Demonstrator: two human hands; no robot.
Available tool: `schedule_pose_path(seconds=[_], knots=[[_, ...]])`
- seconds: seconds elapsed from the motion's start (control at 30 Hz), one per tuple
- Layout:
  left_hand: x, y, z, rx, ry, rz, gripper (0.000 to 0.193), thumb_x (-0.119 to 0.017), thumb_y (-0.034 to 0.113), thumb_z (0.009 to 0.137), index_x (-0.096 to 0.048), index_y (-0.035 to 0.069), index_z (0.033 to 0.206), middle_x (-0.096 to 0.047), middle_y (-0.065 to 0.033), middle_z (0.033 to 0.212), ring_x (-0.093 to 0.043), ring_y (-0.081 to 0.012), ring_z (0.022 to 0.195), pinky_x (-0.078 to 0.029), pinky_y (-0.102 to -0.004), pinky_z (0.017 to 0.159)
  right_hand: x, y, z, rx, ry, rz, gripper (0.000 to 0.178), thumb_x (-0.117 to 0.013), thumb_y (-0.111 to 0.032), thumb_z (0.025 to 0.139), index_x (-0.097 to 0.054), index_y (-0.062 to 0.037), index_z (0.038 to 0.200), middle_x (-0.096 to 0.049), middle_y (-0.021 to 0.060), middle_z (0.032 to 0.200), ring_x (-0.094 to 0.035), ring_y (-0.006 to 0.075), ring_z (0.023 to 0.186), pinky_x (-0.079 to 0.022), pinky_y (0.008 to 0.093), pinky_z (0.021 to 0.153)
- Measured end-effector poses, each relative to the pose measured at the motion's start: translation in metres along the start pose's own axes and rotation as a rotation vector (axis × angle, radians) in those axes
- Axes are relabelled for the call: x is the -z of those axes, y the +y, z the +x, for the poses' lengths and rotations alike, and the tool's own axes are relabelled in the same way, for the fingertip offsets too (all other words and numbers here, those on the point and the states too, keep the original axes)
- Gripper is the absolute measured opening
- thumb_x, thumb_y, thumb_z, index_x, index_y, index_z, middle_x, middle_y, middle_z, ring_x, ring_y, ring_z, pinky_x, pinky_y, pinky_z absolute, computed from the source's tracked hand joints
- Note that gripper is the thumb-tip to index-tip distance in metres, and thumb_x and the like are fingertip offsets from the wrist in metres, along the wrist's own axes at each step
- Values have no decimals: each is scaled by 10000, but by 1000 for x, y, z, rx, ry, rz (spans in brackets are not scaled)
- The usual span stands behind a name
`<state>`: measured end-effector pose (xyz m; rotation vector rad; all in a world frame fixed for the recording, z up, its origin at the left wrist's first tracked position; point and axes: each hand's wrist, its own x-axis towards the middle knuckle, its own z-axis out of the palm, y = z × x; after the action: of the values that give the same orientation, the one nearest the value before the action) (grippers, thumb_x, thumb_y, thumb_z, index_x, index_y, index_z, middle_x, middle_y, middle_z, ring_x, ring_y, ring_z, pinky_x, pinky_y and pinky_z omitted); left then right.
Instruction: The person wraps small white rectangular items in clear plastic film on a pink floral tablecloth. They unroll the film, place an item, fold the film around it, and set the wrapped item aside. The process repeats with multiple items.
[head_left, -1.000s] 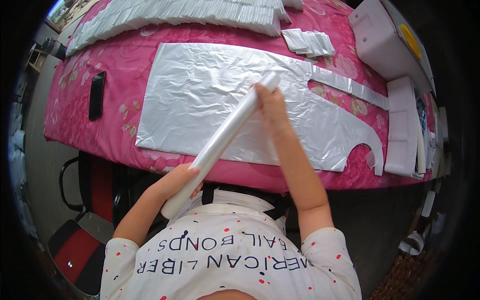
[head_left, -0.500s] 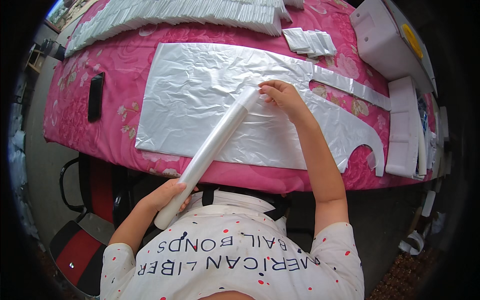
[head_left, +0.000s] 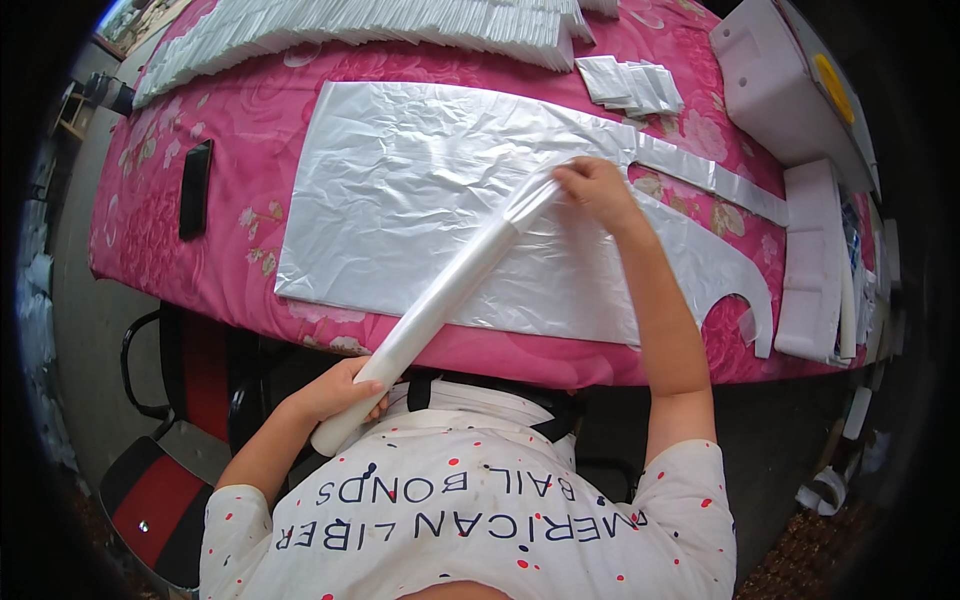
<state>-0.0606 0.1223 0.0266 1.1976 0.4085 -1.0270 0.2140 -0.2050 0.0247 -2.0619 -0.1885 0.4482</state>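
Note:
A long, slim roll of whitish plastic point(head_left: 440, 290) slants across the table's front edge, from near my body up to the right. My left hand point(head_left: 345, 390) is wrapped round its lower part, close to my waist. At its far end, thin clear film point(head_left: 537, 198) sticks out past the roll, and my right hand point(head_left: 590, 188) pinches its tip between thumb and fingers. Under the roll a silvery-white plastic apron point(head_left: 400, 150) lies spread flat and wrinkled; its neck loop and strap point right. The roll hides part of the apron.
Rows of folded white packets point(head_left: 400, 30) line the table's far side, with a smaller pile point(head_left: 630, 86) nearer. A black phone point(head_left: 196, 190) lies left on the pink floral cloth point(head_left: 140, 220). White foam boxes point(head_left: 810, 255) stand right; a red-and-black chair point(head_left: 160, 510) stands lower left.
My right hand has moved right and slightly up, drawing the clear film farther out past the roll's far end. My left hand has stayed nearly in place round the roll.

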Motion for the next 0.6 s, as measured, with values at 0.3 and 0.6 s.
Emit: schedule_pose_path(seconds=[0.3, 0.6], knots=[[50, 12, -38, 159, -192, 296, 511, -717, 235, 744, -526, -30, 1137, -621, -102, 989, -588, -155, 898, -469, -295, 818, 132, 81, -6, 18, 524, -269, 218, -604, -176, 835, -634, 39, 846, -603, 29, 668, -530, 92, 616, -431, 263, 566], [-12, 153, 28, -467, 94, 1408, 466, -722, 208, 660, -578, 47, 1074, -618, -134, 963, -590, -293, 891, -464, -377, 790, 60, 40, 21, 162, 344, -19, 235, -601, -194, 832, -631, 31, 895, -630, 72, 737, -550, 118, 668, -434, 264, 634]])
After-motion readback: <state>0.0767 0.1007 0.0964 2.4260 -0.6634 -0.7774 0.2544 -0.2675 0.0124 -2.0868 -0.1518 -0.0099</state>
